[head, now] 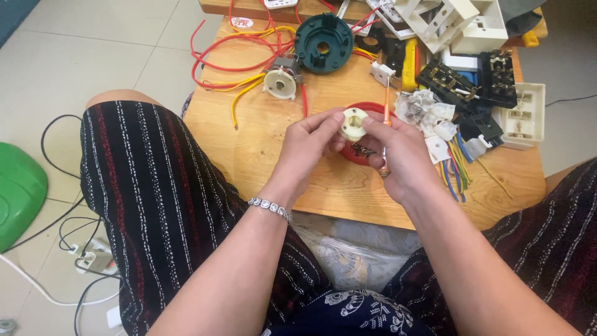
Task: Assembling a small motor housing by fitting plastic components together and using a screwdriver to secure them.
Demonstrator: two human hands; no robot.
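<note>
Cream plastic round part (353, 123) was pinched between the closed fingertips of left hand (309, 144) and right hand (398, 155) above the wooden table (273, 134), its hole turned up for inspection, while the right hand also kept an orange screwdriver (387, 109).

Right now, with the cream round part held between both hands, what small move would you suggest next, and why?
Probably free the right hand first: it pinches the cream round part while also clutching the orange-handled screwdriver. The left hand already grips the part, so it could hold it alone above the red lid.
</note>
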